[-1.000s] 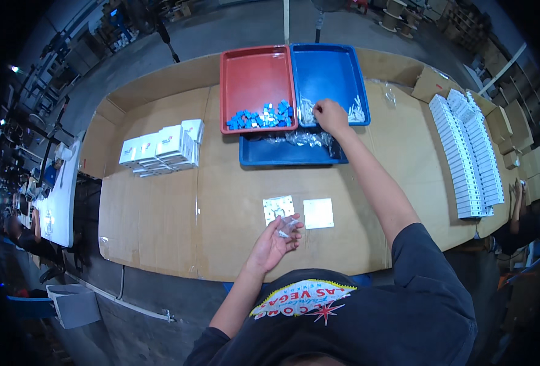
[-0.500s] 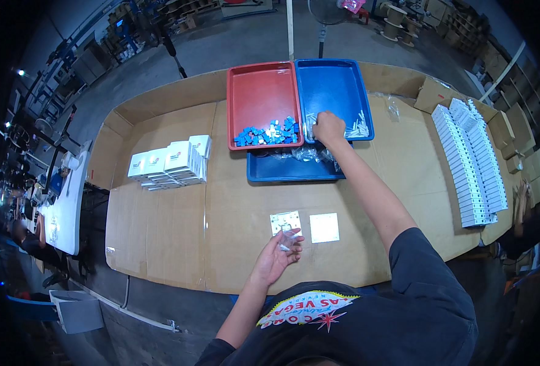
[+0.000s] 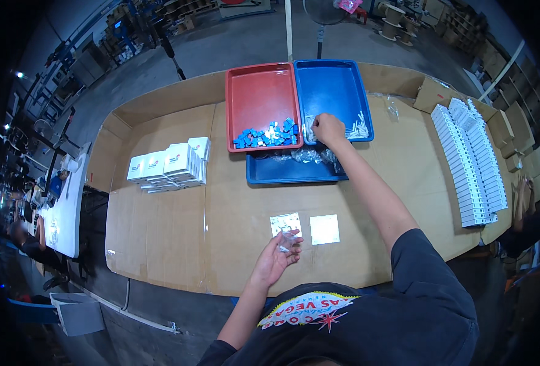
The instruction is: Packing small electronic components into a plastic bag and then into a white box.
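Note:
My right hand (image 3: pixel 329 129) reaches into the near part of the blue tray (image 3: pixel 331 91), its fingers closed together beside small white stick-like pieces (image 3: pixel 359 129). Whether a piece is between the fingertips cannot be made out. Low over the near edge of the table, my left hand (image 3: pixel 271 265) is turned palm up and holds a small clear plastic bag (image 3: pixel 287 241) with a little white piece in it. Just beyond its fingers lies a white square plate with dark marks (image 3: pixel 282 222). A second, plain white square plate (image 3: pixel 325 230) lies to the right of that one.
A red tray (image 3: pixel 261 91) holds blue clips (image 3: pixel 257 138). Beneath both trays sits another blue tray (image 3: pixel 291 180) containing clear bags (image 3: pixel 306 155). White boxes are stacked at left (image 3: pixel 167 166), with long rows of boxes (image 3: pixel 468 165) at right. Cardboard (image 3: pixel 154 244) covers the table. Another person's hand (image 3: pixel 527 192) shows far right.
Hardly anything differs. My right hand stays in the blue tray with a very slight shift, and my left hand keeps the bag in the same place.

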`<state>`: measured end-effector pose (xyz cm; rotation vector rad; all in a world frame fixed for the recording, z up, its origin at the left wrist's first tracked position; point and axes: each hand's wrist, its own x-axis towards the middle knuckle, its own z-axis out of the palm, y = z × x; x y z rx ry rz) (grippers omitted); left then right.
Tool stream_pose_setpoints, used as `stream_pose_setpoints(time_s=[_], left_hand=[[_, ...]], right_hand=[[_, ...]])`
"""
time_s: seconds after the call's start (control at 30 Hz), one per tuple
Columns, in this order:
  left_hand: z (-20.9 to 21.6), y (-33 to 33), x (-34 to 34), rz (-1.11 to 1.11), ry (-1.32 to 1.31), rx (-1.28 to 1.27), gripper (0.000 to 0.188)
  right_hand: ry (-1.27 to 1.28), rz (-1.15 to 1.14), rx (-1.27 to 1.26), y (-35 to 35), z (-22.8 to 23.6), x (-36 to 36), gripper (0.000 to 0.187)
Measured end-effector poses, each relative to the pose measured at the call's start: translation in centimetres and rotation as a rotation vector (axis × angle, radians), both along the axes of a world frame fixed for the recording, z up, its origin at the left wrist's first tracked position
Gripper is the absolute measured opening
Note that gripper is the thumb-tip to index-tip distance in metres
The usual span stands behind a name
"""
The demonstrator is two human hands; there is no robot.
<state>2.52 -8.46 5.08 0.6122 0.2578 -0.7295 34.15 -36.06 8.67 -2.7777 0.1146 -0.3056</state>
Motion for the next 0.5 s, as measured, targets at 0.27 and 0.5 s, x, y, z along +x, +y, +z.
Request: stream_pose_setpoints(time_s=[0.27, 0.5], left_hand=[[0.2, -0.2, 0.3, -0.019, -0.005, 0.008, 0.052], [0.0, -0.3, 0.2, -0.021, -0.008, 0.012, 0.052]], right_hand=[[0.031, -0.013, -0.019, 0.0, 0.7, 0.0, 0.017], [0.064, -0.145, -0.053, 2.0, 1.1, 0.3, 0.030]])
